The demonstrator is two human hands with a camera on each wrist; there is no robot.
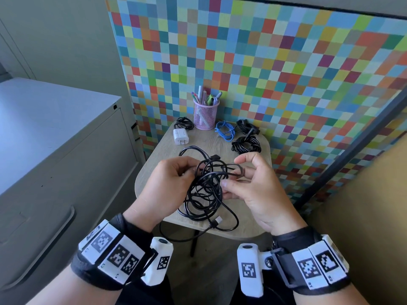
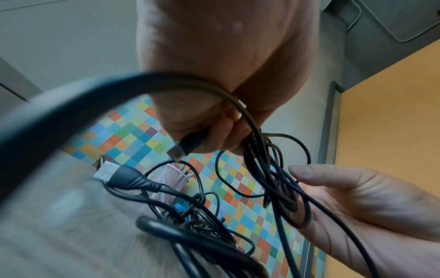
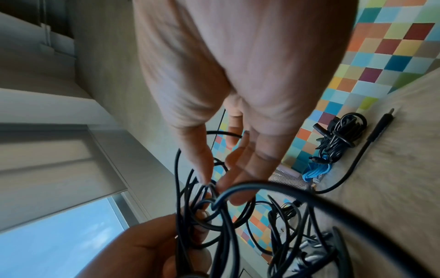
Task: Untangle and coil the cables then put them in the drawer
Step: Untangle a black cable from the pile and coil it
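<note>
A tangle of black cables (image 1: 206,194) hangs between both hands above the small wooden table (image 1: 152,170). My left hand (image 1: 187,170) grips strands at the tangle's left, and in the left wrist view its fingers curl round a small plug (image 2: 183,147). At the tangle's right my right hand (image 1: 233,175) has a loop round its fingers, with thumb and fingertip pinching strands (image 3: 210,185). A USB plug end (image 1: 218,221) lies near the table's front edge. One loop (image 1: 176,236) droops below that edge.
At the back of the table stand a pink mesh pen cup (image 1: 206,114), a white charger (image 1: 180,136), a blue cable coil (image 1: 225,130) and coiled black cables (image 1: 246,145) (image 1: 184,123). A grey drawer cabinet (image 1: 55,172) stands at the left.
</note>
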